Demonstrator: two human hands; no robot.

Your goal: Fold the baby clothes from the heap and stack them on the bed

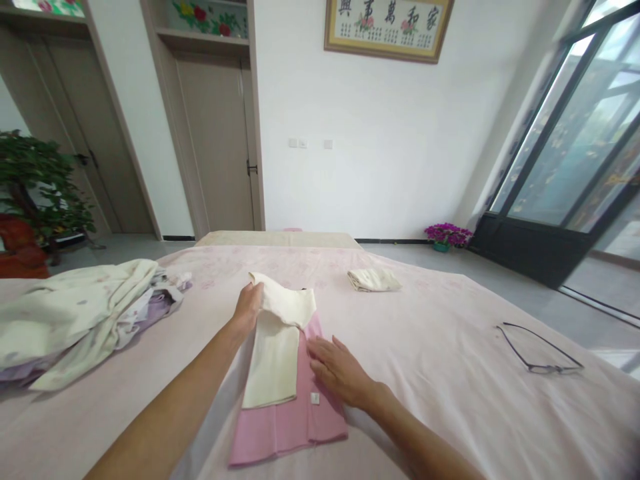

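A pink and cream shirt [290, 430] lies partly folded on the pale pink cloth in front of me. One cream sleeve [273, 367] runs down over its pink body, and a small white label shows near the right edge. At the shirt's upper left corner, my left hand [249, 308] is closed on the cream fabric, which is slightly raised there. My right hand [339, 370] rests with fingers stretched out against the right side of the pink body. The fingertips of my left hand are partly hidden by the cloth.
A loose heap of clothes [85, 313] lies at the left. Farther back on the pink cloth [425, 360] sits a folded cream garment [374, 279]. Eyeglasses [543, 353] lie at the right near the edge. Purple flowers [447, 233] stand on the floor beyond.
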